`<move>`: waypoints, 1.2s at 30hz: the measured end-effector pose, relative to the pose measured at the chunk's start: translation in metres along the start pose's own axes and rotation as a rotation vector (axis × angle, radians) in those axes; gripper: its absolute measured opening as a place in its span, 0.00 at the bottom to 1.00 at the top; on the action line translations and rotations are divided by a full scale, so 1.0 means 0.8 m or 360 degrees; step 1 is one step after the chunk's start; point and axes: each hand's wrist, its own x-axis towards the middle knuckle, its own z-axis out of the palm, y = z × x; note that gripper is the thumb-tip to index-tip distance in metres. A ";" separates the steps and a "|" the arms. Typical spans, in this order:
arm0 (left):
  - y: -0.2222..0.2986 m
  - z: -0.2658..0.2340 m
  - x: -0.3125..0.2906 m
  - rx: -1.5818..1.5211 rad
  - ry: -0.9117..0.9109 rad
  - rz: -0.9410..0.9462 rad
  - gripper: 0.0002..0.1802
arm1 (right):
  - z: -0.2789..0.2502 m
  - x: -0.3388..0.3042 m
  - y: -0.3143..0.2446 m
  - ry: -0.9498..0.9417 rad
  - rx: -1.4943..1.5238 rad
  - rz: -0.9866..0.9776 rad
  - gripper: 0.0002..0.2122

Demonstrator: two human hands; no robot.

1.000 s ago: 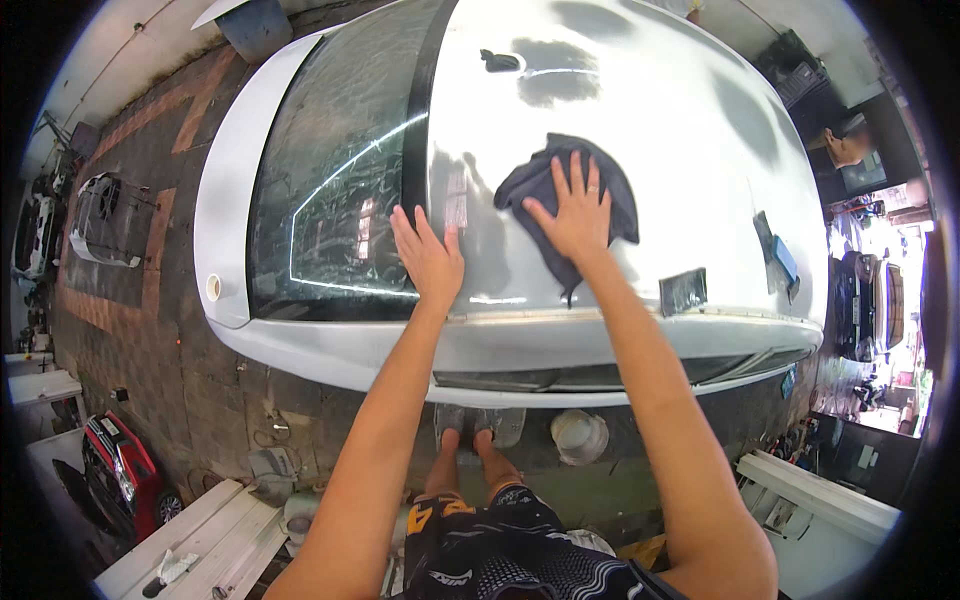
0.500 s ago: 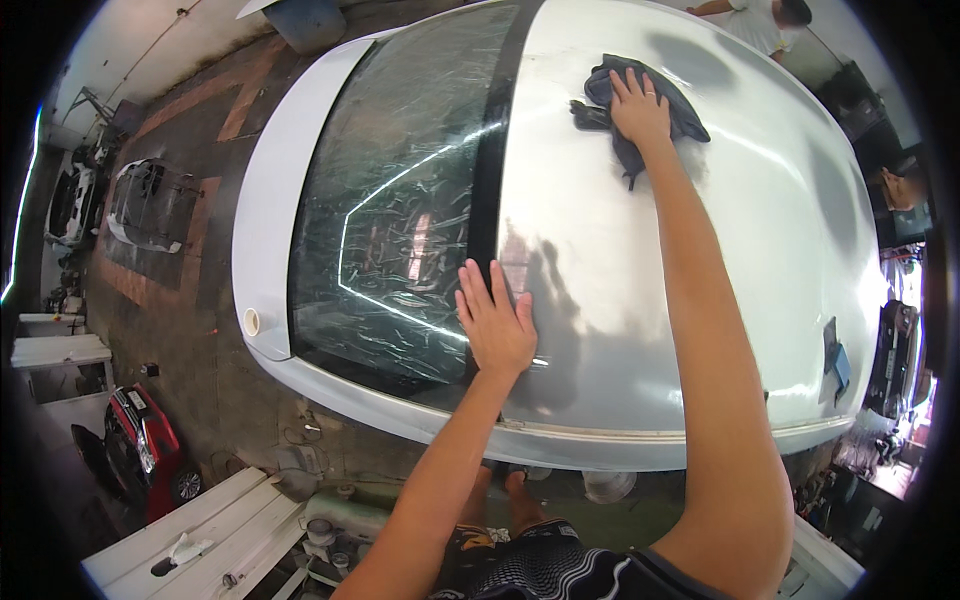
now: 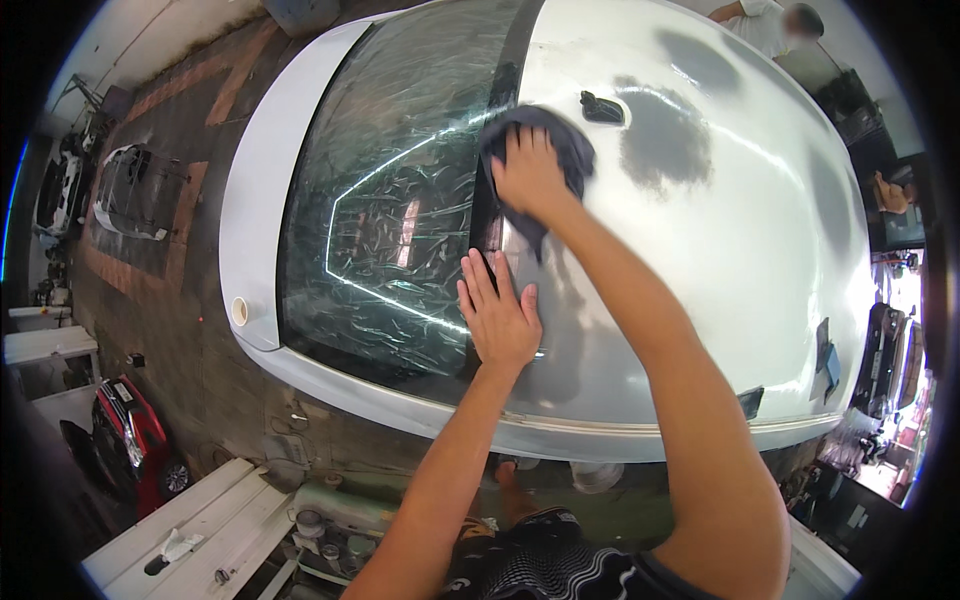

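Observation:
My right hand [image 3: 532, 178] presses a dark cloth [image 3: 572, 140] against the car at the border between the rear window [image 3: 390, 220] and the pale roof [image 3: 640, 270]. Its fingers bend over the bunched fabric, which hides part of the dark strip beneath. Flat on that border, nearer to me, rests my left hand [image 3: 503, 315], fingers stretched and holding nothing. Beyond the cloth, a small black fitting [image 3: 602, 108] sits in the roof beside a dull grey patch [image 3: 665, 145]. Streaky, wrinkled-looking marks cover the glass.
A round cream ring [image 3: 239, 311] sits at the car's left corner. Dark and blue flat pieces [image 3: 828, 360] lie on the roof at right. A person in a white top [image 3: 765, 30] stands at the far side. White boards [image 3: 190, 535] and a red vehicle [image 3: 140, 440] are at lower left.
My right hand has carried the cloth leftward and nearer, from the roof patch to the window border, uncovering the black fitting and grey patch. My left hand stays flat in place.

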 end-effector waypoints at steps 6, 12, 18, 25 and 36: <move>-0.005 -0.002 -0.002 0.0024 -0.0005 0.0022 0.37 | 0.034 0.159 0.047 0.0250 0.0084 0.0969 0.36; -0.012 -0.001 -0.001 0.0016 0.0012 -0.0003 0.37 | 0.019 0.197 0.060 -0.0071 -0.0416 0.0745 0.36; 0.002 -0.007 0.000 -0.0057 -0.0007 0.0027 0.38 | 0.000 0.130 0.082 -0.0339 -0.0409 -0.0124 0.23; -0.024 0.005 -0.005 -0.0433 0.0293 -0.0103 0.39 | -0.075 -0.095 0.003 -0.0319 -0.0321 -0.0707 0.23; -0.018 0.009 -0.008 -0.0601 0.0335 0.0010 0.37 | -0.023 0.017 0.062 0.0027 -0.0632 -0.0145 0.29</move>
